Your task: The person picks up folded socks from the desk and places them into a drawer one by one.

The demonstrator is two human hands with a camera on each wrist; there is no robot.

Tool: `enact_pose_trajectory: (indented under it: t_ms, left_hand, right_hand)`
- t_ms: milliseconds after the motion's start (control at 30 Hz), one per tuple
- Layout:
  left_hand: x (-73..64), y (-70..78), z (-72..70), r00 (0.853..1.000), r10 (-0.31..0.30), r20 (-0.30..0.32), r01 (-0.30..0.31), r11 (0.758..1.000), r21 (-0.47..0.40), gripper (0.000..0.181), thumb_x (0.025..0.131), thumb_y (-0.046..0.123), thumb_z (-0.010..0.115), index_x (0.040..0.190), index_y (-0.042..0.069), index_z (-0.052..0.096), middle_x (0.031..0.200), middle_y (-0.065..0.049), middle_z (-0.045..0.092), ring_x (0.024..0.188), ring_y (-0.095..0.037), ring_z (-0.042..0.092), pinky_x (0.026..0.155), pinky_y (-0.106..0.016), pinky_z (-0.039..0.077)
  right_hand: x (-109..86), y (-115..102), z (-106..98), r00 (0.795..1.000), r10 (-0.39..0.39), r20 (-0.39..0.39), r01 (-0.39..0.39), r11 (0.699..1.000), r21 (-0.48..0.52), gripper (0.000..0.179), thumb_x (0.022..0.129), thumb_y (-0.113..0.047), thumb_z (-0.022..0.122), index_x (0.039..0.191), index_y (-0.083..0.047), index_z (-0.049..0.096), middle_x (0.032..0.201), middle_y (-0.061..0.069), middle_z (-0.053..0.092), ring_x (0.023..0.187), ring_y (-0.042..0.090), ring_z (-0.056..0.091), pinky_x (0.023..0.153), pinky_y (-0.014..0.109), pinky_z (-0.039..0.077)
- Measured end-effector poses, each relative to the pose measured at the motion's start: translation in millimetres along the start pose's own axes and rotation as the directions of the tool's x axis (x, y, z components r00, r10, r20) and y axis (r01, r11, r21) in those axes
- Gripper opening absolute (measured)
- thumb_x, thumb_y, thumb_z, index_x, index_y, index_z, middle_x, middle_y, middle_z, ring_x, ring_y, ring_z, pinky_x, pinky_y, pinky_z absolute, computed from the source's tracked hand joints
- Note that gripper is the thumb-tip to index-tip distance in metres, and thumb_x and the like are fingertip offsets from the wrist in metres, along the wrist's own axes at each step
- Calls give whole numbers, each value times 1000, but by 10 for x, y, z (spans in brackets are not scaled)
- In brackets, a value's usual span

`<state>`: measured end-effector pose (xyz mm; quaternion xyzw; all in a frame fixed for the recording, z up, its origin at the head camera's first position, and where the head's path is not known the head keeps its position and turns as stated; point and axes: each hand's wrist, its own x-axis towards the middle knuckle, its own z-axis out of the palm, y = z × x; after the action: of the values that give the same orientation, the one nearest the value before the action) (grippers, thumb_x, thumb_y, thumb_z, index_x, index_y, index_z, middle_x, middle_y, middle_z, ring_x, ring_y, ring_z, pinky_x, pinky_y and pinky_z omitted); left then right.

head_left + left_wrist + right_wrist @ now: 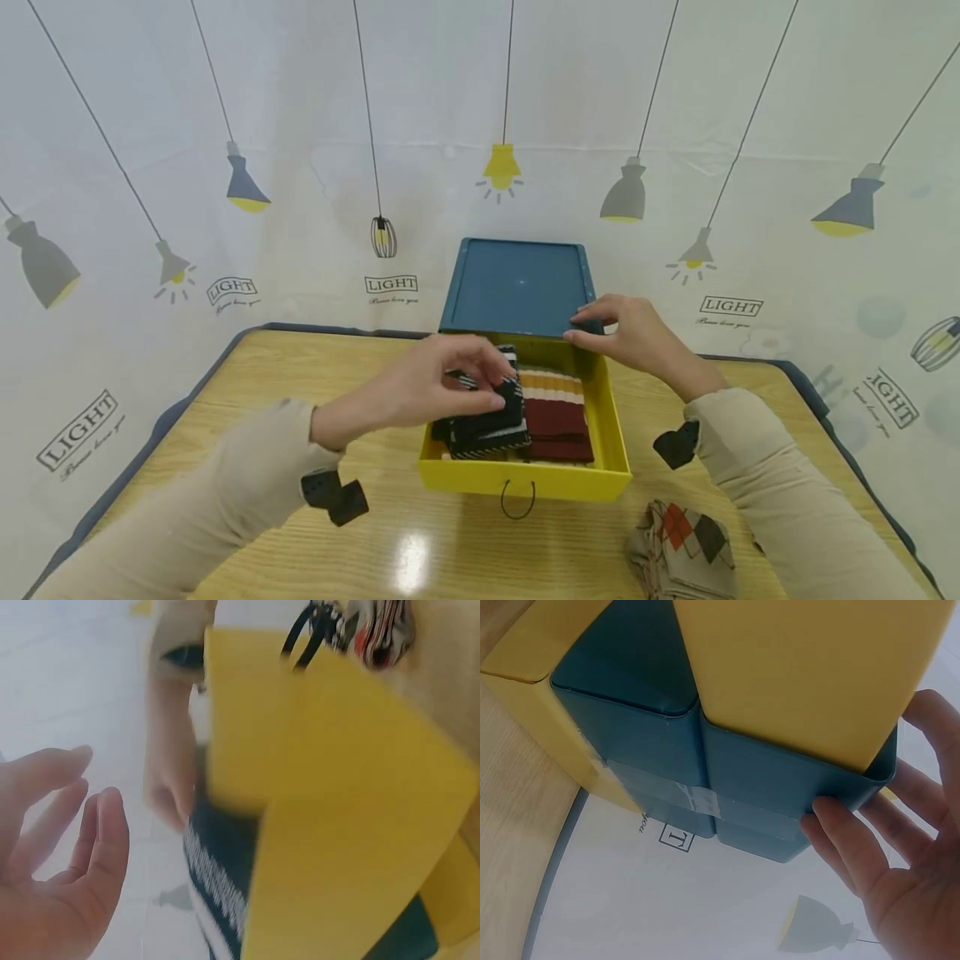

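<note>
A yellow box point(465, 478) stands on the table with its blue lid point(517, 287) swung open at the back. In the box, folded black-and-white socks point(491, 435) lie on the left and folded maroon socks point(555, 427) with mustard and cream stripes on the right. Over the black pair hovers my left hand point(427, 383), fingers loosely bent, with a gap between thumb and fingertips and nothing in it. My right hand point(630, 337) holds the box's back right corner by the lid's edge, thumb and fingers on either side in the right wrist view.
Folded beige argyle socks point(697, 554) lie on the wooden table point(360, 533) in front of the box, to its right. A thin black loop point(517, 515) hangs from the box's front. Behind the table hangs a white backdrop point(427, 108) printed with lamps.
</note>
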<state>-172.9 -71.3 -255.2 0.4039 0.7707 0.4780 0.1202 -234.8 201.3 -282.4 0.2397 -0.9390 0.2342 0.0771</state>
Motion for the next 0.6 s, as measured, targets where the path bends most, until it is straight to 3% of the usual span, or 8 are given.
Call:
enact_pose_trajectory:
  t_ms: [133, 333, 500, 600]
  left_hand:
    - [-234, 24, 229, 999, 38, 12, -37, 999, -36, 23, 82, 9, 63, 104, 3, 59, 95, -11, 58, 78, -10, 57, 63, -27, 52]
    - [-542, -16, 596, 991, 130, -34, -124, 980, 156, 20, 83, 11, 63, 103, 9, 61, 89, 1, 51, 70, 1, 53, 55, -13, 48]
    - [-705, -211, 878, 980, 171, -106, -142, 961, 237, 22, 84, 9, 61, 105, 8, 61, 87, 3, 50, 68, 4, 52, 55, -6, 43]
    - [-720, -363, 1010, 958, 221, -183, -172, 953, 252, 21, 84, 9, 61, 105, 7, 60, 87, 0, 54, 66, 3, 53, 56, -5, 43]
  right_hand:
    - [7, -8, 0, 1000, -4, 1, 4, 1000, -5, 33, 82, -27, 64, 104, -2, 66, 112, 18, 57, 96, 31, 54, 78, 43, 47]
    - [3, -20, -3, 1000, -2, 6, 2, 1000, -18, 33, 82, -26, 64, 104, -2, 65, 112, 18, 57, 97, 31, 54, 78, 42, 47]
    - [6, -26, -2, 1000, 1, 10, -1, 1000, -20, 33, 83, -27, 63, 105, -2, 65, 112, 18, 56, 97, 31, 54, 79, 43, 47]
    - [5, -28, -4, 1000, 2, 9, -2, 1000, -22, 33, 82, -27, 63, 105, -2, 65, 112, 18, 56, 96, 31, 54, 79, 43, 47]
